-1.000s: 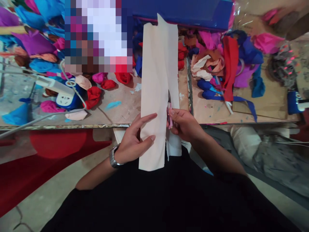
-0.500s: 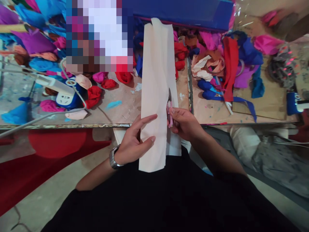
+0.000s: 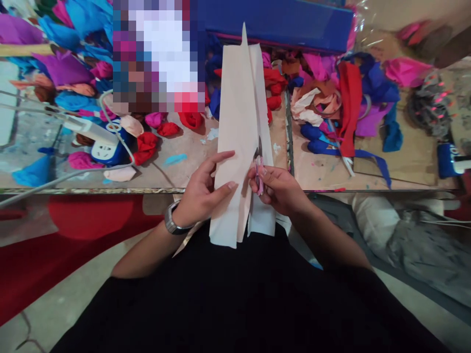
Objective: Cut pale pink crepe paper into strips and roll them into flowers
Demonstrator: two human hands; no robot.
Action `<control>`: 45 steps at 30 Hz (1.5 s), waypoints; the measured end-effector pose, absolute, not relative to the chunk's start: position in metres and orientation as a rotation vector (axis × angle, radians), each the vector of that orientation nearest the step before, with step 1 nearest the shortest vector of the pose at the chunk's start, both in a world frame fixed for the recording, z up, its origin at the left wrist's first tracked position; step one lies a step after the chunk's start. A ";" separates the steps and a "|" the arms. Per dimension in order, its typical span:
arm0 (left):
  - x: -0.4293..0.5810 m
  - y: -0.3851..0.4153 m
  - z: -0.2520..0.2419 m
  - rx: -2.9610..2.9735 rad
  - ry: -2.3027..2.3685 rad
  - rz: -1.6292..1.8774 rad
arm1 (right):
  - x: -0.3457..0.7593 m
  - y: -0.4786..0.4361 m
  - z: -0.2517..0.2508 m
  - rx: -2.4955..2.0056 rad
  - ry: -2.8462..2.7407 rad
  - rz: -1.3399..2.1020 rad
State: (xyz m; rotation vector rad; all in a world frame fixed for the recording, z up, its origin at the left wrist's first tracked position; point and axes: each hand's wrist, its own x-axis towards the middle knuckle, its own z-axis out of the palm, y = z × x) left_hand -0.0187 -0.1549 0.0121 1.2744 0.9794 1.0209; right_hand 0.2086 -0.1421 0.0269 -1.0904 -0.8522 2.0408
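Note:
A long folded sheet of cream paper, crepe-like [image 3: 237,113], runs from the table over its front edge to my black shirt. My left hand [image 3: 198,193] grips its left edge, thumb and forefinger on top, the other fingers underneath and mostly hidden. In my right hand [image 3: 283,189] is a pair of small scissors with pink handles [image 3: 259,171]. Their blades point away from me, at a long slit along the paper's right part. A narrow flap stands up at the far end, and the near end is parted beside my right fingers.
Crumpled red cloth or paper pieces [image 3: 146,147] lie left of the sheet, near a blue-and-white power strip [image 3: 105,149] with cables. Colourful scraps [image 3: 349,108] are heaped on the right. A blue box [image 3: 279,24] stands behind. A red chair [image 3: 91,215] is at lower left.
The slit has opened wider at the near end, and the far flap now stands upright. My left hand has shifted slightly up the sheet; the scissors remain near the same spot.

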 end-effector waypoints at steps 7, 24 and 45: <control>-0.017 -0.123 0.013 1.370 1.012 0.964 | 0.210 -0.142 0.024 -1.041 -0.820 2.073; -0.015 -0.102 0.024 1.625 1.132 0.869 | 0.208 -0.142 0.020 -1.020 -0.804 2.083; -0.020 -0.091 0.033 1.736 1.212 0.885 | 0.205 -0.141 0.023 -0.992 -0.851 2.095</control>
